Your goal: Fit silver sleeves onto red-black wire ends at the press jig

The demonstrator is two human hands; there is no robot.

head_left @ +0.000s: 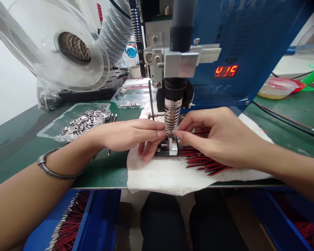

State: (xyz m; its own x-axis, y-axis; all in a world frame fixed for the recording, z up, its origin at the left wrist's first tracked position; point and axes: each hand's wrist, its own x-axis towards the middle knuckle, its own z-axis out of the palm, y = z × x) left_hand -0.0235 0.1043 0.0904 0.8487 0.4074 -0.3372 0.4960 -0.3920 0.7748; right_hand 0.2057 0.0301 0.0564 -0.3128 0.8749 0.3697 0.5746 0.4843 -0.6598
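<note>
Metal-capped wires (68, 226): judged done; massed in the blue bin (96, 216).
Loose red-and-black wires (204, 163): judged left; heaped partly beneath the right hand (222, 136).
Current joint: mostly hidden below the nozzle (172, 115), between both hands' fingertips.
Left fingers (153, 134): were drawn together; contents could not be told.
Right fingers: were pinched, apparently on a thin wire (201, 132).

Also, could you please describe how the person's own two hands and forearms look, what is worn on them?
The left hand and right hand have no gloves, and no sleeve shows on either forearm. A rounded, silver-coloured metal bangle with a coil-like wrapped section is on the left wrist.
</note>
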